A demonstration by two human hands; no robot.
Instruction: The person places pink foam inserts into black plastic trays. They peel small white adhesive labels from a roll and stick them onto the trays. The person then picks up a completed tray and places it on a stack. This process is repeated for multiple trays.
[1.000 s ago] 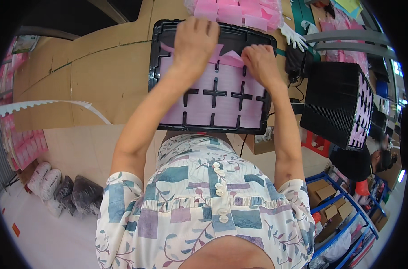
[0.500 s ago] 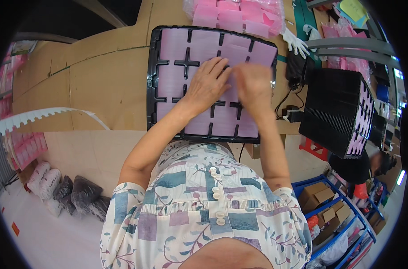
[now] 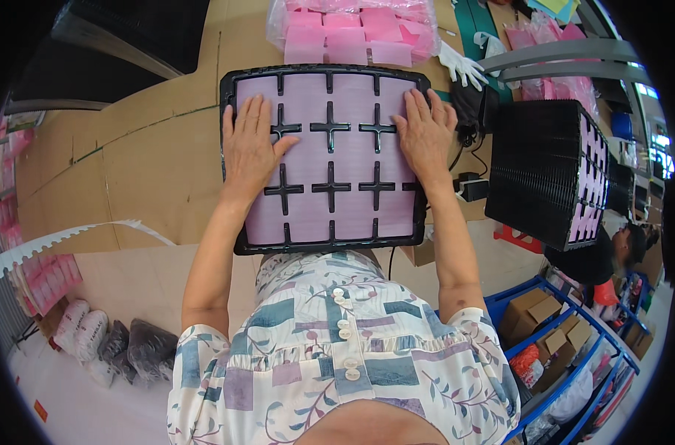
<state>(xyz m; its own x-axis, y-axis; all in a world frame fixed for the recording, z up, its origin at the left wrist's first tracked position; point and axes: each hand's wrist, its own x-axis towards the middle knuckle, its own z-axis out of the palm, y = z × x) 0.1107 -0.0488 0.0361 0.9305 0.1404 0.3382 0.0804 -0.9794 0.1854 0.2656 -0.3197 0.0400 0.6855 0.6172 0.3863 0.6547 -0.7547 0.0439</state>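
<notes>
A square black plastic tray (image 3: 330, 246) lies in front of me on the cardboard-covered table. Flat lilac sheets (image 3: 352, 211) fill its compartments, with raised black crosses showing between them. My left hand (image 3: 250, 157) rests flat on the tray's left side, its fingers stretched out over a lilac sheet and the thumb spread toward a cross. On the tray's right side lies my right hand (image 3: 428, 144), fingers extended across the sheet and the rim. Neither hand grips anything visible.
Beyond the tray sits a clear bag of pink pieces (image 3: 352, 30). A white glove (image 3: 462, 67) and a black adapter (image 3: 471, 187) lie to the right. Further right stands a tall stack of black trays (image 3: 534, 170). A blue rack (image 3: 560, 356) holds cardboard boxes.
Both hands have moved apart to opposite sides of the tray. The right hand, blurred before, now lies flat. The tray has straightened and sits a little further left and nearer in view.
</notes>
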